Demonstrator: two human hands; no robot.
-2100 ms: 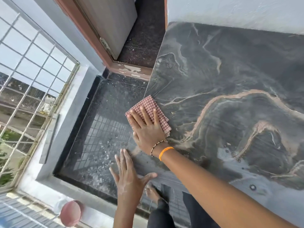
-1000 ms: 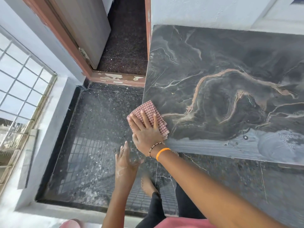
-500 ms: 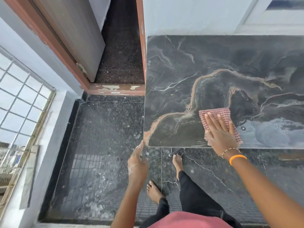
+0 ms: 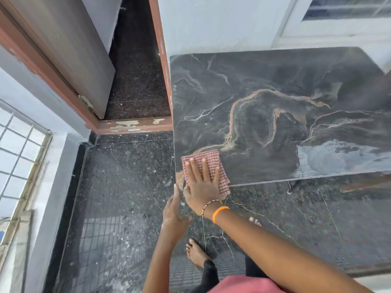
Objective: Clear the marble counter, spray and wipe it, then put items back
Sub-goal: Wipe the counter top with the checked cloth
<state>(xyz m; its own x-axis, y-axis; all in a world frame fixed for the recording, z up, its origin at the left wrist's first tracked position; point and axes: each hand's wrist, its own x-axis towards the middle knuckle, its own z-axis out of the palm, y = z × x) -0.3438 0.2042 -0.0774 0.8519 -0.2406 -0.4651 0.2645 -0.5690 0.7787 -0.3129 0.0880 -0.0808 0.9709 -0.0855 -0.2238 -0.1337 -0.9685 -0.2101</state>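
The right hand [image 4: 201, 185] presses flat, fingers spread, on the cloth [image 4: 208, 166] at the counter's [image 4: 275, 102] near-left corner, while the left hand [image 4: 174, 210], open and empty, cups just below that corner.

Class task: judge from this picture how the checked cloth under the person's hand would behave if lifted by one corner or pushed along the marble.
The checked cloth looks folded and thin, lying flat under the right hand, so it would probably droop if lifted by a corner. It likely weighs little. Its edge overhangs the marble counter near the corner, so a push there might slide it off.
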